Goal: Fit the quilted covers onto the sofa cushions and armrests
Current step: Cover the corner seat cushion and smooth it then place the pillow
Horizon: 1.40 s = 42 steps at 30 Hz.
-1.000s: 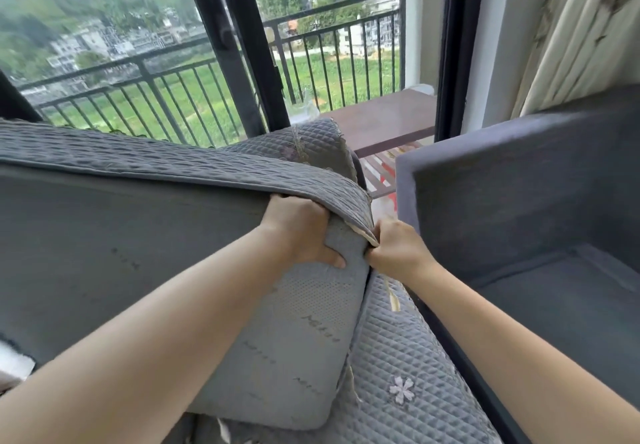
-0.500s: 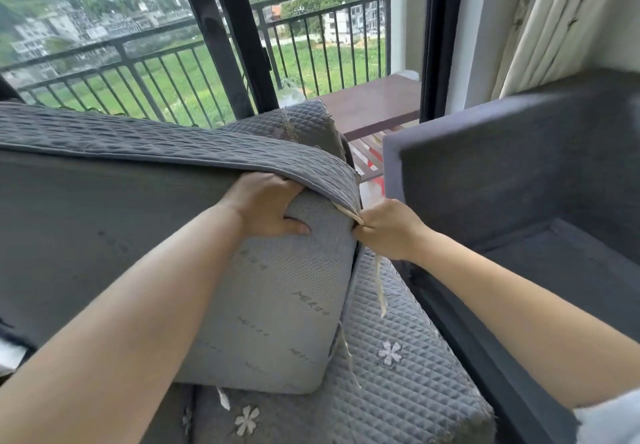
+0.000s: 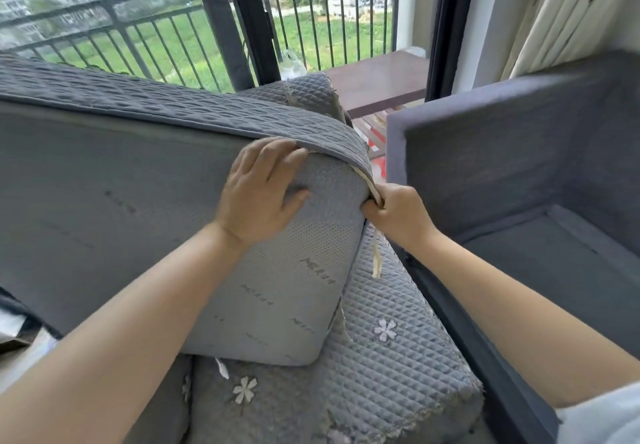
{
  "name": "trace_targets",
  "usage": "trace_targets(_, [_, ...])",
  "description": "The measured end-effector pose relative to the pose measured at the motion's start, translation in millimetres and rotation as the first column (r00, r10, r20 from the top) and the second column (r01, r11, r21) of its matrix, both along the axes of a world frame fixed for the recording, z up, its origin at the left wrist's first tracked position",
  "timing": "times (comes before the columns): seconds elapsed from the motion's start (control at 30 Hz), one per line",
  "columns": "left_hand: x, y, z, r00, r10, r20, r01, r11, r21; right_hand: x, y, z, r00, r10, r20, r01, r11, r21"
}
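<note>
A grey back cushion (image 3: 284, 288) stands upright on the sofa seat, printed with small lettering. A dark grey quilted cover (image 3: 166, 104) is draped over its top edge. My left hand (image 3: 259, 191) lies flat on the cushion's upper right corner, fingertips under the cover's hem. My right hand (image 3: 394, 213) pinches the cover's corner edge at the cushion's right side, with a beige tie strap (image 3: 376, 256) hanging below it. The seat cushion (image 3: 381, 374) beneath wears a quilted cover with white flowers. The armrest (image 3: 304, 94) behind is covered too.
A bare dark blue sofa section (image 3: 519, 173) stands close on the right, with a narrow gap between it and the seat. Behind are black window frames (image 3: 242, 21), a balcony railing (image 3: 138, 28), a brown table (image 3: 377, 80) and cream curtains (image 3: 571, 14).
My left hand has opened from gripping the cushion corner and now lies flat on it. My right hand has drawn the cover's corner further down the cushion's right side.
</note>
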<state>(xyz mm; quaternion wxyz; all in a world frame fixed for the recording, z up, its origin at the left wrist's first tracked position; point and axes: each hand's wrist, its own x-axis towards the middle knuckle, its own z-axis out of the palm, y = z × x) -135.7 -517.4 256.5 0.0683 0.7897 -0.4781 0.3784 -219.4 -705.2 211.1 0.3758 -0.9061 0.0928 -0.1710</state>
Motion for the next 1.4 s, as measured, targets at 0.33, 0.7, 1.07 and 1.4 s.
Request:
trace_targets(0.33, [14, -56, 33, 0.909, 0.351, -0.223, -0.245, 0.885, 0.396, 17, 7, -58, 0.968, -0.192, -0.163, 0.239, 0.904, 0.354])
trace_targets(0.7, [22, -49, -4, 0.967, 0.210, 0.147, -0.220, 0.974, 0.054, 17, 69, -216, 0.726, -0.166, -0.667, 0.420, 0.876, 0.239])
trace_targets(1.07, [25, -52, -4, 0.978, 0.164, 0.132, -0.166, 0.986, 0.011, -7, 18, -187, 0.715, 0.094, -0.692, -0.103, 0.994, 0.029])
trace_targets(1.4, [9, -47, -26, 0.955, 0.204, 0.216, -0.196, 0.979, -0.057, 12, 54, -210, 0.862, -0.090, -0.499, 0.161, 0.982, 0.102])
